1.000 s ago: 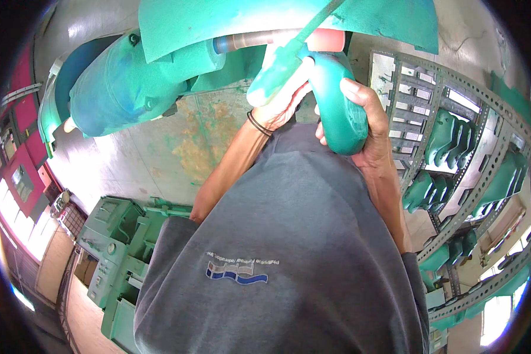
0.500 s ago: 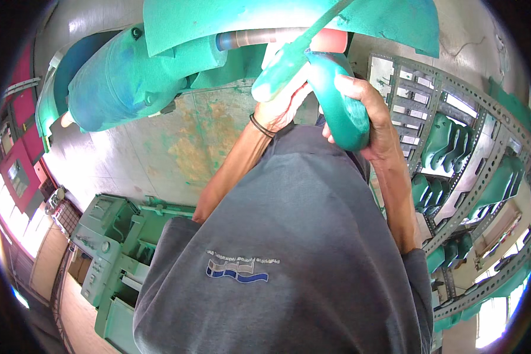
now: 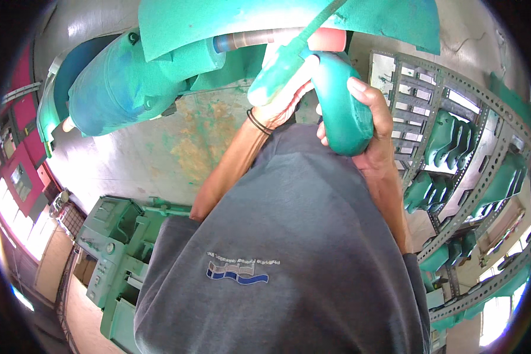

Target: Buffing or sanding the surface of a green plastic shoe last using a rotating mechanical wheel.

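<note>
A smooth, green, rounded curved piece [image 3: 343, 112], which looks like a thick bent pad, is held upright close to my chest. My right hand [image 3: 374, 121] wraps round its right side, thumb on top and fingertips showing at its left edge. At its upper left, my left hand [image 3: 284, 107] pinches it, thumb along the edge. A green, dust-coated lamp-like head on a thin stem [image 3: 272, 76] hides part of that hand. Just beyond the piece is a roller with a red end [image 3: 330, 40], under a green curved hood [image 3: 289, 17].
A large green dusty cylinder [image 3: 118, 82] lies at the far left. A metal rack [image 3: 436, 74] holding several green curved parts stands on the right. A green machine with knobs [image 3: 109, 248] stands at the lower left. Green dust stains the floor [image 3: 200, 141].
The curved piece has turned and shifted slightly right and down, so more of its broad face shows. My right hand has turned with it, and its fingertips now show at the left edge.
</note>
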Motion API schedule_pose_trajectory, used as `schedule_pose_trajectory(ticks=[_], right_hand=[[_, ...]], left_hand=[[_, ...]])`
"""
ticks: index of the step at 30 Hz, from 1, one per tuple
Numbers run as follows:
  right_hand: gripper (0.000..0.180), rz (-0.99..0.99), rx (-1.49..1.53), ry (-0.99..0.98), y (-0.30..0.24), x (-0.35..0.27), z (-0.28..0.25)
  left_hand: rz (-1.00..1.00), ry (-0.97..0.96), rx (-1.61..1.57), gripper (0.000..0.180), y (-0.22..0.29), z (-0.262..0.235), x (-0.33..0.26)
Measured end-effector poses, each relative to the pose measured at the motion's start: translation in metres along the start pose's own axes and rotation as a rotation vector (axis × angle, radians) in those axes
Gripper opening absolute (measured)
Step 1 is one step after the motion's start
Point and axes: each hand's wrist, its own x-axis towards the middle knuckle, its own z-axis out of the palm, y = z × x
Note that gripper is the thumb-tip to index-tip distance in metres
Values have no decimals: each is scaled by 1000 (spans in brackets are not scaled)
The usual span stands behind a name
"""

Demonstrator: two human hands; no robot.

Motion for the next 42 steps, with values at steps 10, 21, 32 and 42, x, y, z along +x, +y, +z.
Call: schedule_pose_trajectory(ticks=[10,21,32,42], right_hand=[[59,-6,67,38,2,1,12],[58,14,95,46,3,-4,13],[59,41,-58,-13,-2,-9,6],[55,52,-106,11,-11,-3,2]], left_hand=[[-37,-44,35,30,1,-13,5],[-51,-67,-72,30,2,-13,1],[-70,-203,-167,52,-2,-25,-11],[-60,-202,-178,46,-14,-38,-2]])
